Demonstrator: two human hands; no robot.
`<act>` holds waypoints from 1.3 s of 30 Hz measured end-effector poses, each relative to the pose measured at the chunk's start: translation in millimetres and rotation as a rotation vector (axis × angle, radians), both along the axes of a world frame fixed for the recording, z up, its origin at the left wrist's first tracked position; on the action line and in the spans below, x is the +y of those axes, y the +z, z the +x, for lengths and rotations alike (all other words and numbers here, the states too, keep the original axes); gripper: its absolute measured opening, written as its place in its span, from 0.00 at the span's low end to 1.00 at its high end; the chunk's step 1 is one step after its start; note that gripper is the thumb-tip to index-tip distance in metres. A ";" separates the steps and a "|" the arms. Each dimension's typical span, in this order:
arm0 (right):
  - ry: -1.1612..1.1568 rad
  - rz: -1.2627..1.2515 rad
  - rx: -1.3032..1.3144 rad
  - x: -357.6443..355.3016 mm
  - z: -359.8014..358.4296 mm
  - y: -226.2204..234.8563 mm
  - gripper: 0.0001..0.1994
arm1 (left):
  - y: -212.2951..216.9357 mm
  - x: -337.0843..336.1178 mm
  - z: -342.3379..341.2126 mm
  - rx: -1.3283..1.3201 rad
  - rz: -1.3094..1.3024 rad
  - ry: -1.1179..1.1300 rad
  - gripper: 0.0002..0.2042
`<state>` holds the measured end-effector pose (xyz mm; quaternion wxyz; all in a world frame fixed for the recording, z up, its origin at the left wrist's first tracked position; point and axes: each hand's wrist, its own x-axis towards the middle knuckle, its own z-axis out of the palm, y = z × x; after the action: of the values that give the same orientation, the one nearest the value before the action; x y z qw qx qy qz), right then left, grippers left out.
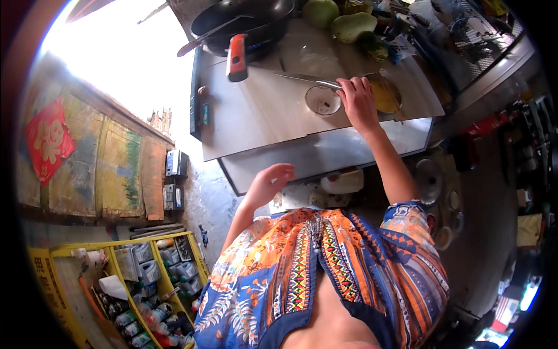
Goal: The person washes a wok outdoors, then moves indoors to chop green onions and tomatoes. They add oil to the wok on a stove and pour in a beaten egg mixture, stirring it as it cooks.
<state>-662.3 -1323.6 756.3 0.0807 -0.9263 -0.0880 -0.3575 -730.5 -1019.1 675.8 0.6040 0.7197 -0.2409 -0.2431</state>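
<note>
My right hand [357, 103] reaches over the metal-topped table, its fingers closed round the end of a knife [308, 78]. The thin blade points left, lying low above the tabletop [256, 116]. Just beneath it is a small white dish [323, 100] with a few dark bits inside. Partly hidden behind my right hand is a bowl of yellow liquid [388, 95], with thin sticks near its right edge. My left hand [272, 180] hangs in front of the table's near edge, fingers loosely bent and apart from the thumb, with nothing in it.
A black wok [261, 26] with a ladle-like utensil [218, 32] and an orange-and-black handle [236, 57] fills the back left. Green gourds [353, 27] lie at the back. A yellow shelf [200, 256] of bottles stands at lower left; a white jug [343, 182] sits below the table.
</note>
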 end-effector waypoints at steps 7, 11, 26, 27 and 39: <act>-0.220 0.138 -0.209 -71.1 -88.8 55.3 0.13 | 18.6 -70.5 48.4 -0.495 0.115 0.320 0.33; -0.565 0.081 -0.273 -158.2 -128.9 13.6 0.14 | 18.0 -105.4 69.1 -0.734 0.160 0.495 0.35; -0.635 0.119 0.096 -229.7 -68.8 -59.2 0.13 | 4.8 -124.6 75.2 -0.822 0.205 0.963 0.24; -0.582 0.134 0.074 -235.3 -55.7 -45.7 0.12 | 4.9 -126.1 75.0 -0.822 0.201 0.989 0.23; -0.074 0.298 0.017 -243.2 331.0 66.8 0.30 | 6.3 -139.4 78.6 -0.827 0.262 1.073 0.19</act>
<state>-331.3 -1566.8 823.1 0.2047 -0.9097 0.0008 -0.3614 -651.9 -1158.5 682.1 0.4074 0.8401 -0.0309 0.3569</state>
